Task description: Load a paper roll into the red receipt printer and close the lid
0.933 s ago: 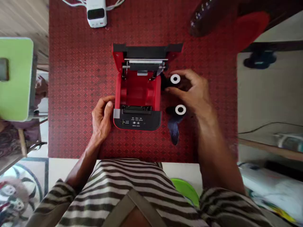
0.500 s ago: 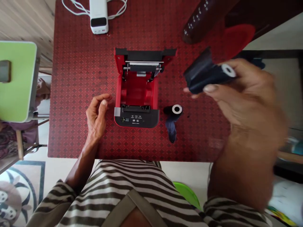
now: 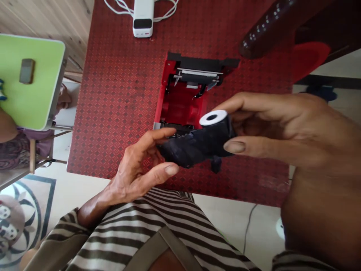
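Note:
A small paper roll (image 3: 213, 117) with a white ring end and a dark, loose outer wrap is held up above the table. My right hand (image 3: 270, 128) grips it between thumb and fingers on its right side. My left hand (image 3: 141, 162) is at the wrap's loose left end, thumb and index finger apart on either side of it; contact is unclear. Behind the roll, a red and black printer (image 3: 180, 105) stands with its lid raised and its bay exposed. A dark scrap (image 3: 216, 164) of a second roll's wrap shows below; the rest of that roll is hidden.
A white power bank (image 3: 143, 19) with white cables lies at the far side of the red-patterned table (image 3: 118, 98). A dark bottle (image 3: 262, 34) and a red round object (image 3: 313, 56) are at the far right. On the left, a green table (image 3: 31, 101) carries a phone (image 3: 27, 70), with a person beside it.
My right hand picked up a paper roll beside the printer, swung it right, then brought it to the middle. My left hand left the printer's side and moved right to the roll. The view shifted.

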`<state>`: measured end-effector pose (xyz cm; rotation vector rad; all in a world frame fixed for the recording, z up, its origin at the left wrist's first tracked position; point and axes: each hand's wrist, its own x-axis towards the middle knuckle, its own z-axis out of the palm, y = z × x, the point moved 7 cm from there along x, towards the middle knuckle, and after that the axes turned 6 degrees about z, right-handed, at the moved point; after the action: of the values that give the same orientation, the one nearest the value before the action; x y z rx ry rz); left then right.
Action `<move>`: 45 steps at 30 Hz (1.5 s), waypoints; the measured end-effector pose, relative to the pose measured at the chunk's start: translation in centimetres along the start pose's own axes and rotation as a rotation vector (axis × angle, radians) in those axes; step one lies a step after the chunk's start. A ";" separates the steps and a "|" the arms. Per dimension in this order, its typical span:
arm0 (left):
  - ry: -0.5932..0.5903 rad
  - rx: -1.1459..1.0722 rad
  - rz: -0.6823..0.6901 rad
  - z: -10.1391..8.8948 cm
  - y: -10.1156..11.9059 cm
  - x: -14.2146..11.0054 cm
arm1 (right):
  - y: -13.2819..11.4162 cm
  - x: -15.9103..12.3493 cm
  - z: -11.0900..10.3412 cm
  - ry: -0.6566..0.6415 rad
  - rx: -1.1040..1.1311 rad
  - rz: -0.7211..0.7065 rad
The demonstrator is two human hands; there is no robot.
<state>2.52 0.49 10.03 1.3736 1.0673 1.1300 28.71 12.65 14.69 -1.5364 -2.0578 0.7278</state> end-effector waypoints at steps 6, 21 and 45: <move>0.107 -0.038 -0.130 -0.2 -0.9 -1.2 | -1.3 1.5 2.9 -0.113 -0.094 -0.061; 0.110 0.344 0.066 -0.3 0.0 1.3 | -2.0 2.9 7.5 -0.121 -0.449 -0.111; 0.018 0.641 0.073 0.6 1.7 4.5 | -1.5 4.0 10.8 -0.182 -0.536 0.023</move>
<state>3.95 4.60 12.11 1.9091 1.4784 0.8795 19.57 14.72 7.77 -1.8266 -2.5171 0.3416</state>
